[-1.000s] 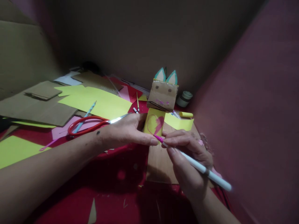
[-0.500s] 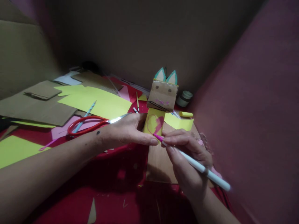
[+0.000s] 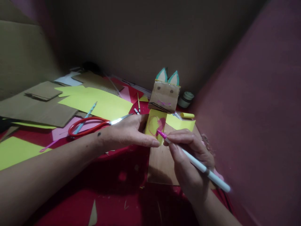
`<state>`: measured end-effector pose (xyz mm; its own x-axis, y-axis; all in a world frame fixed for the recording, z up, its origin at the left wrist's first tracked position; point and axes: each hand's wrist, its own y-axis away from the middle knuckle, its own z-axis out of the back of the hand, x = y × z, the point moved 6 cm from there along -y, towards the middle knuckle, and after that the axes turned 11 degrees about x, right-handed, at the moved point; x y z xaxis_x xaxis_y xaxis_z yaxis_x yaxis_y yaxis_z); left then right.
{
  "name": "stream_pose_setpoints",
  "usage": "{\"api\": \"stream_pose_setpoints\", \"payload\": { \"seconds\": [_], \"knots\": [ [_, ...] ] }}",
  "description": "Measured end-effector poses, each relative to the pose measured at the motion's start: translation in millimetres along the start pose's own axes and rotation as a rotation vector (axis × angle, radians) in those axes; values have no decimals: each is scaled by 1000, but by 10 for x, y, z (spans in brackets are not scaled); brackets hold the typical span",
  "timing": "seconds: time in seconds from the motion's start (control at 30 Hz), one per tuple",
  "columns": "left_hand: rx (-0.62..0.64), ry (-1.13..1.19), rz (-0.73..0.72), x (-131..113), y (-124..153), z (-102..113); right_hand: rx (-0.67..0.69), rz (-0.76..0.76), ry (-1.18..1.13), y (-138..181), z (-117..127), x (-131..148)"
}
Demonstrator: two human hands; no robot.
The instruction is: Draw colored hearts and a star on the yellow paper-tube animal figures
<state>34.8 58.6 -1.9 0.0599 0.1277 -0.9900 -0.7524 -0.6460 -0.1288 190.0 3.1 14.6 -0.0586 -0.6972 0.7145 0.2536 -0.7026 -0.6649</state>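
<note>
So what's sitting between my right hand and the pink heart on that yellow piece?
In the head view, the pink front end of the marker spans the gap from your right hand to the heart.

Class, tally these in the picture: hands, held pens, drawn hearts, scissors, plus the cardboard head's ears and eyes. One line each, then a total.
Hands: 2
Held pens: 1
Drawn hearts: 1
Scissors: 1
Ears: 2
Eyes: 2
Total: 9
</note>
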Motion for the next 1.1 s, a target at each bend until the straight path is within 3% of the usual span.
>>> {"api": "stream_pose_setpoints", "payload": {
  "seconds": [0.17,0.33,0.57,1.1],
  "knots": [
    [-7,-4,-9,-1,3,8,43,-7,4,-3,-10,-4],
    [7,3,1,3,7,1,-11,-29,50,19,18,0],
    [-4,-11,-7,5,-5,10,35,-35,29,12,-12,10],
    [21,9,13,-10,9,-9,-7,-42,35,3,-5,12]
  ]
}}
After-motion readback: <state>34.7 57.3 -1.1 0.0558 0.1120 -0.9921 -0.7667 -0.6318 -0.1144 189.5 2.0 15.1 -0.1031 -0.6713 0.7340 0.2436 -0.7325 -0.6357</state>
